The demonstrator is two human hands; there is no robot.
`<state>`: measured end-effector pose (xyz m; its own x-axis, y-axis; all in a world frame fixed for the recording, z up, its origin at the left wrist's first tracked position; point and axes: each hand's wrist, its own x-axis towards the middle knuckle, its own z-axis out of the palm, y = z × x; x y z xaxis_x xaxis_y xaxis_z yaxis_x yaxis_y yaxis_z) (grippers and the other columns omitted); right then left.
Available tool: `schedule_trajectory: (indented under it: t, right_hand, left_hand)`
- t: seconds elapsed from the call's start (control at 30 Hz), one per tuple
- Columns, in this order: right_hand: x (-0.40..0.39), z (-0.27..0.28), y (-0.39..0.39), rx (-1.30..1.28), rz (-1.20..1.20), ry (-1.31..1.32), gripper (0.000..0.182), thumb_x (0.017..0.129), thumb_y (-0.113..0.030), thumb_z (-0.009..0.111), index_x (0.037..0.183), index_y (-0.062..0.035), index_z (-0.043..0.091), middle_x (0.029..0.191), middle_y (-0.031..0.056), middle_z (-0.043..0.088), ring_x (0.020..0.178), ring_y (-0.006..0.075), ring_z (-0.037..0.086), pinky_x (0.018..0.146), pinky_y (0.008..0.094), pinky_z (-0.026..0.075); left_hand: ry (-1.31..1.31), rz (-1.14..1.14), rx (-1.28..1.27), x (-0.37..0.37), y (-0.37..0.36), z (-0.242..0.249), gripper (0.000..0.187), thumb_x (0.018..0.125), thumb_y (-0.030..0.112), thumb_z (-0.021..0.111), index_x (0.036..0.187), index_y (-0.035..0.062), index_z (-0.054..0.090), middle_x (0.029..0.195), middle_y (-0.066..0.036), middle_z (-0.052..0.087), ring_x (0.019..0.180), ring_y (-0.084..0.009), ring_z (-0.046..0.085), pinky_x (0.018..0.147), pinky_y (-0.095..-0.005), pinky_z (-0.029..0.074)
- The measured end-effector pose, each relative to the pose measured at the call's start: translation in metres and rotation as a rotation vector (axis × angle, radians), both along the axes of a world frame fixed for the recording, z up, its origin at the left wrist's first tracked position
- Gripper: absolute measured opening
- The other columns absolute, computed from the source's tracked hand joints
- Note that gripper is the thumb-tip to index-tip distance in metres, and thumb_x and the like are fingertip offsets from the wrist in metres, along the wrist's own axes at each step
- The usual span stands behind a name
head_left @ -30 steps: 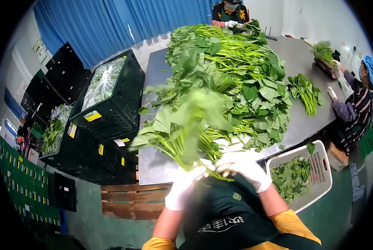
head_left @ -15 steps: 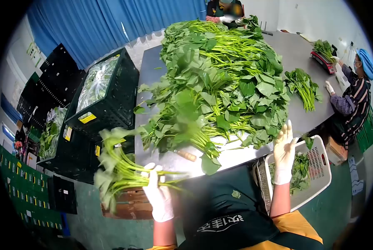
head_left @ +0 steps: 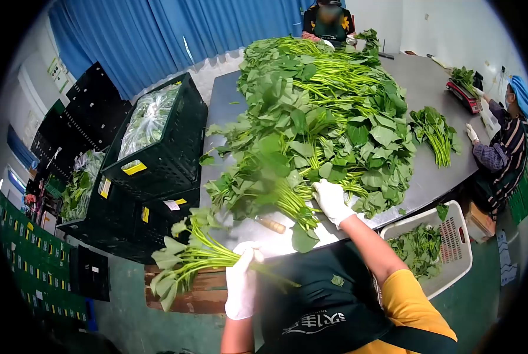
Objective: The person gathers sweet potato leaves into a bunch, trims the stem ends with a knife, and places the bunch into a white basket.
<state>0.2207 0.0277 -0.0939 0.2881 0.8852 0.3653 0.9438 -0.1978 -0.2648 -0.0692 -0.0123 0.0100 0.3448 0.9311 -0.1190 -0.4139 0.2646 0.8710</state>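
My left hand (head_left: 241, 282), in a white glove, grips a bunch of leafy greens (head_left: 184, 264) by the stems, leaves pointing left, out beyond the table's near edge. My right hand (head_left: 331, 202), also gloved, rests on the near stems of the big pile of leafy greens (head_left: 317, 112) that covers most of the steel table (head_left: 222, 103). It looks closed on some stems, but the grip is not clear. A short wooden-handled tool (head_left: 271, 225) lies on the table between my hands.
Black crates (head_left: 158, 141) with bagged greens stand left of the table. A white basket (head_left: 453, 245) with leaf scraps sits at my right. One person sits at the right by a red scale (head_left: 466, 93); another works at the far end. A smaller bunch (head_left: 435, 133) lies near the right edge.
My right hand came off the bunch, swung out over the white basket, then moved back onto the pile. My left hand carried the bunch down and left off the table.
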Motion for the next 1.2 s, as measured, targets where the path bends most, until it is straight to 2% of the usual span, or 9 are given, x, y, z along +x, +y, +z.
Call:
schedule_trajectory:
  t: [0.23, 0.33, 0.4, 0.53, 0.73, 0.87, 1.0, 1.13, 1.2]
  right_hand:
    - [-0.014, 0.032, -0.034, -0.329, 0.096, 0.312, 0.045, 0.079, -0.052, 0.061, 0.092, -0.0103, 0.070, 0.076, 0.0131, 0.067, 0.075, 0.0299, 0.064, 0.069, 0.0364, 0.048]
    - [-0.023, 0.030, -0.052, -0.064, 0.359, 0.042, 0.050, 0.076, -0.050, 0.066, 0.103, -0.0072, 0.066, 0.094, 0.0121, 0.068, 0.085, 0.0290, 0.064, 0.072, 0.0375, 0.048]
    - [-0.037, 0.023, -0.044, -0.188, 0.207, 0.327, 0.059, 0.073, -0.049, 0.069, 0.107, -0.0017, 0.063, 0.096, 0.0175, 0.065, 0.086, 0.0324, 0.062, 0.078, 0.0396, 0.046]
    - [-0.062, 0.028, -0.041, -0.105, 0.164, -0.028, 0.095, 0.067, -0.056, 0.070, 0.131, 0.0065, 0.040, 0.097, 0.0163, 0.059, 0.089, 0.0294, 0.058, 0.078, 0.0409, 0.041]
    - [-0.085, -0.027, -0.004, -0.297, -0.031, -0.184, 0.078, 0.075, -0.031, 0.067, 0.135, 0.0071, 0.034, 0.095, 0.0215, 0.057, 0.086, 0.0316, 0.058, 0.076, 0.0427, 0.043]
    - [-0.058, 0.012, -0.013, -0.161, 0.214, 0.381, 0.057, 0.078, -0.017, 0.056, 0.129, 0.0043, 0.043, 0.097, 0.0238, 0.061, 0.088, 0.0389, 0.058, 0.080, 0.0400, 0.047]
    - [-0.038, 0.029, -0.005, 0.189, 0.323, 0.933, 0.042, 0.082, -0.007, 0.046, 0.122, 0.0037, 0.053, 0.105, 0.0103, 0.065, 0.095, 0.0167, 0.059, 0.086, 0.0275, 0.045]
    - [-0.023, 0.049, -0.028, 0.314, 0.285, 1.915, 0.038, 0.082, -0.004, 0.049, 0.119, 0.0038, 0.054, 0.108, 0.0097, 0.063, 0.095, 0.0160, 0.060, 0.086, 0.0284, 0.048]
    - [-0.006, 0.025, -0.028, 0.311, 0.183, 1.999, 0.033, 0.086, -0.010, 0.051, 0.117, 0.0028, 0.055, 0.107, 0.0105, 0.063, 0.094, 0.0176, 0.061, 0.085, 0.0294, 0.049]
  left_hand:
    - [0.102, -0.007, 0.020, 0.010, -0.001, -0.001, 0.018, 0.092, 0.015, 0.052, 0.099, 0.0008, 0.060, 0.075, -0.004, 0.055, 0.073, -0.0121, 0.049, 0.070, -0.0250, 0.037]
    - [0.129, -0.043, -0.001, 0.018, -0.002, -0.001, 0.018, 0.093, 0.015, 0.050, 0.099, 0.0015, 0.060, 0.076, -0.002, 0.053, 0.072, -0.0105, 0.047, 0.069, -0.0235, 0.037]
    - [0.207, -0.065, 0.014, 0.020, -0.002, -0.004, 0.017, 0.093, 0.013, 0.048, 0.099, 0.0019, 0.060, 0.076, -0.001, 0.051, 0.071, -0.0090, 0.046, 0.067, -0.0220, 0.036]
    - [0.250, -0.059, 0.132, 0.019, -0.005, -0.005, 0.018, 0.094, 0.011, 0.046, 0.099, 0.0013, 0.060, 0.077, 0.000, 0.050, 0.071, -0.0083, 0.045, 0.066, -0.0220, 0.037]
    - [0.195, 0.002, 0.063, 0.012, -0.011, -0.001, 0.018, 0.093, 0.009, 0.045, 0.098, 0.0000, 0.061, 0.077, -0.001, 0.051, 0.071, -0.0095, 0.046, 0.067, -0.0231, 0.039]
    - [0.205, 0.048, 0.031, 0.006, -0.011, -0.002, 0.019, 0.093, 0.008, 0.044, 0.097, -0.0006, 0.061, 0.077, -0.002, 0.053, 0.072, -0.0106, 0.049, 0.068, -0.0241, 0.040]
    - [0.274, 0.020, 0.164, 0.007, -0.008, -0.016, 0.018, 0.092, 0.010, 0.047, 0.097, -0.0009, 0.060, 0.075, -0.003, 0.055, 0.072, -0.0111, 0.051, 0.070, -0.0242, 0.040]
    - [0.180, -0.027, 0.041, 0.013, -0.006, -0.026, 0.017, 0.091, 0.010, 0.049, 0.098, 0.0004, 0.061, 0.075, -0.003, 0.055, 0.071, -0.0113, 0.051, 0.069, -0.0245, 0.040]
    - [0.185, -0.049, 0.017, 0.016, -0.002, -0.027, 0.017, 0.091, 0.010, 0.049, 0.098, 0.0006, 0.061, 0.075, -0.003, 0.056, 0.072, -0.0111, 0.051, 0.070, -0.0244, 0.040]
